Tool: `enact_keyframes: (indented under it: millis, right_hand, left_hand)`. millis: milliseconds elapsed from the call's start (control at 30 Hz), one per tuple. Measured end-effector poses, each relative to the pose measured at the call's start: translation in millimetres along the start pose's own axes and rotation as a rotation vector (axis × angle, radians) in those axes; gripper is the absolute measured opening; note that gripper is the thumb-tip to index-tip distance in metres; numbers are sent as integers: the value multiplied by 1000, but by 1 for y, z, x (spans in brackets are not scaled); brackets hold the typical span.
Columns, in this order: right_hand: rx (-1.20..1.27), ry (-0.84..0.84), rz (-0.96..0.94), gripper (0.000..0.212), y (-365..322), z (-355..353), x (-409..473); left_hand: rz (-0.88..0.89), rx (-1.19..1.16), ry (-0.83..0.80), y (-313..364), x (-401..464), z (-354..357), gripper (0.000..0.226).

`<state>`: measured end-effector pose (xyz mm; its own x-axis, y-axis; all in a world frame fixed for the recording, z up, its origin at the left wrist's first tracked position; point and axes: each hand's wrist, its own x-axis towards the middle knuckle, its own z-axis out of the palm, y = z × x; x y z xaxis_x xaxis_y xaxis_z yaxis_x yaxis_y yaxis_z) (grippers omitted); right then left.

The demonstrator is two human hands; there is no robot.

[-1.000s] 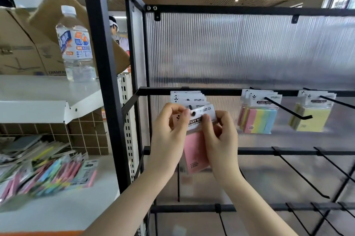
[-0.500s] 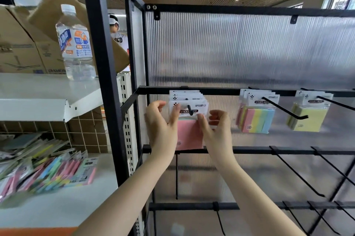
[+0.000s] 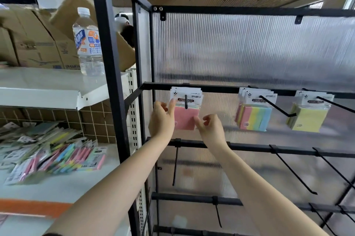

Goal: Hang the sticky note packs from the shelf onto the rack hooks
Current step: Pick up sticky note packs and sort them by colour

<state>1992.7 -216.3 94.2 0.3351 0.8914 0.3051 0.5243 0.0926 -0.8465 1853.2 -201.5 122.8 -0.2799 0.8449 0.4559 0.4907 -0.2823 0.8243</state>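
Pink sticky note pack w/ white printed header card (image 3: 186, 118) is hanging on the short black hook (image 3: 186, 102) at the rack's top-left, in front of a few more packs on the same hook; hook tip is poking out thru the header hole. Pack looks seated, but near the hook's tip, not pushed back.

Left hand (image 3: 161, 120) is sitting at the pack's 9 o'clock, one of its fingers (image 3: 171, 105) stretched up & touching the pack's left edge, rest loosely curled — not grasping anything. Right hand (image 3: 210, 130) is at the pack's 5 o'clock, fingers half curled, thumb close to the pack's lower right corner; can't tell if it's touching, nothing pinched.

Risks, as I judge them:
- Either hand brushing the pack on the way out could drag the header fwd off the tip → pack drops thru the black metal rack frame (image 3: 192, 88).
- Hook is getting full; next pack may not seat, or may push this one off.
- Thin header hole could tear if tugged sideways.

At 3 o'clock, multicolour pack stack (image 3: 254, 115) & yellow pack stack (image 3: 309, 117) are hanging on longer hooks. At 8 o'clock, loose pile of mixed packs (image 3: 53, 155) is lying on the white shelf (image 3: 57, 187) — plenty left. At 10 o'clock, clear plastic water bottle (image 3: 88, 43) is standing by brown cardboard boxes (image 3: 34, 43).
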Motion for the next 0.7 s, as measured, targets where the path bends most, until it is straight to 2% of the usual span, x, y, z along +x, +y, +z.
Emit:
enact_keyframes:
  millis: [100, 233, 367, 500, 700]
  right_hand:
    - [-102, -92, 61, 38, 18, 2, -11]
    - [-181, -178, 102, 20, 41, 9, -37]
    - [-187, -150, 93, 24, 44, 16, -68]
    - [-143, -118, 57, 20, 29, 22, -99]
    - [-166, -100, 14, 18, -8, 49, -152]
  left_hand:
    - [-72, 37, -42, -12, -18, -2, 37]
    - [-106, 72, -239, -39, -55, -1, 23]
    - [-64, 137, -405, -56, -85, -4, 7]
    - [24, 175, -505, -64, -101, -32, 22]
    - [227, 235, -568, -85, -119, -109, 21]
